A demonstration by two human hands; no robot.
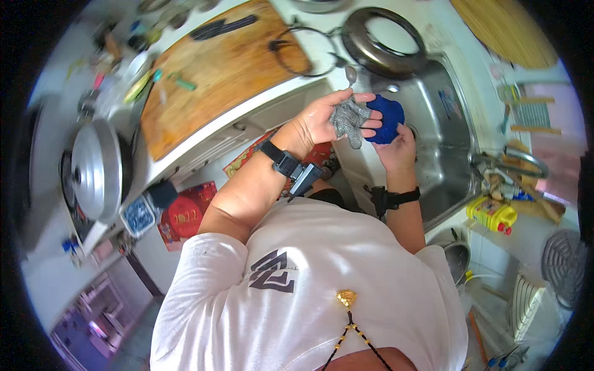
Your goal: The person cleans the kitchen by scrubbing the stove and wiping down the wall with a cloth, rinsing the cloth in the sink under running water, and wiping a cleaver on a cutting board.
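Note:
My left hand (320, 121) is turned palm up with its fingers spread, and a crumpled grey mesh cloth (348, 121) lies across the palm and fingers. Just above the thumb shows the bowl of a metal spoon (351, 75); its handle is hidden, so I cannot tell whether the hand grips it. A dark blue cloth or scrubbing pad (390, 118) is in my right hand (397, 150), pinched at its lower edge. The left fingertips overlap the blue pad's near side. Both hands are over the front edge of the stainless steel sink (429, 139).
A wooden cutting board (209, 83) bears a dark knife-like tool (222, 28). Beside it are a black ring stand (306, 51) and a brown metal ring (385, 41). Right of the sink are a faucet (524, 160) and a yellow bottle (491, 214). A lidded pan (96, 169) stands left.

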